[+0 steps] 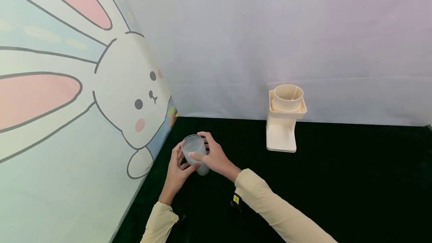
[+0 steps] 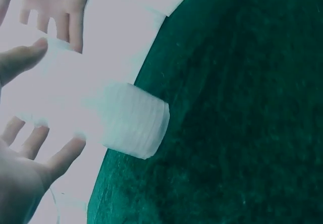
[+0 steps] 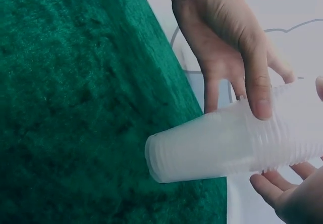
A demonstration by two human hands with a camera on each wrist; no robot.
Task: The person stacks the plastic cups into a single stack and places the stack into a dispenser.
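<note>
A stack of translucent plastic cups (image 1: 195,153) is held tilted just above the green cloth near the left wall, rim up. My left hand (image 1: 180,162) grips it from the left side, thumb on the front of the stack. My right hand (image 1: 203,146) grips it from the right, with fingers over the rim and thumb on the side. In the right wrist view the stack of cups (image 3: 227,143) lies almost sideways, the left hand (image 3: 237,67) above it and my right hand (image 3: 290,196) below. In the left wrist view the cup stack's (image 2: 132,125) base points toward the cloth.
A cream plastic stand with a round cup-shaped top (image 1: 285,119) sits at the back of the table against the white backdrop. A wall panel with a cartoon rabbit (image 1: 135,96) borders the left edge. Dark green velvet cloth (image 1: 337,183) covers the table.
</note>
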